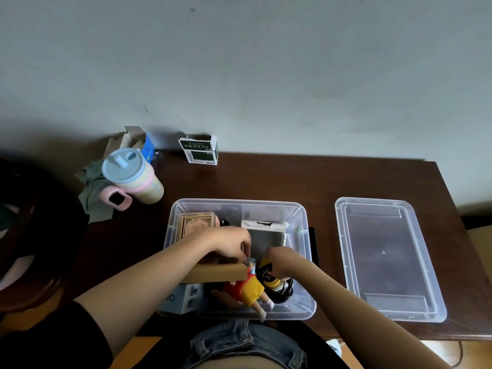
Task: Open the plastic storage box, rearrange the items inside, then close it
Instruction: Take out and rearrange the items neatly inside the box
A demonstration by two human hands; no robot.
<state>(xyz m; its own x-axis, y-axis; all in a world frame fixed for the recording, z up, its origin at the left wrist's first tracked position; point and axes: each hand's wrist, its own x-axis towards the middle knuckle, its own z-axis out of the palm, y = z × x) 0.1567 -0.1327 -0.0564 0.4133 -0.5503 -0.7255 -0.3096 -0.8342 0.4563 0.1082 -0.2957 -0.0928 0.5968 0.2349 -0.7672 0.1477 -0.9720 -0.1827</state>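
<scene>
— What lies left of the fingers?

— A pastel lidded cup (133, 177) and a torn green-and-white carton (199, 149), well beyond them on the dark wooden table (266, 177).

— And the hands?

— Both reach into the open plastic storage box (306, 265) at the table's near edge. The left hand (229, 242) curls its fingers down onto a brown cardboard box (213, 274). Just right of those fingertips lies a toy figure (246, 290) in red and yellow. The right hand (283, 263) bends over a yellow-and-black item (267, 275); whether it pinches it cannot be told.

— The lid?

— The clear lid (386, 259) lies flat, well right of the fingers, apart from the box.
</scene>
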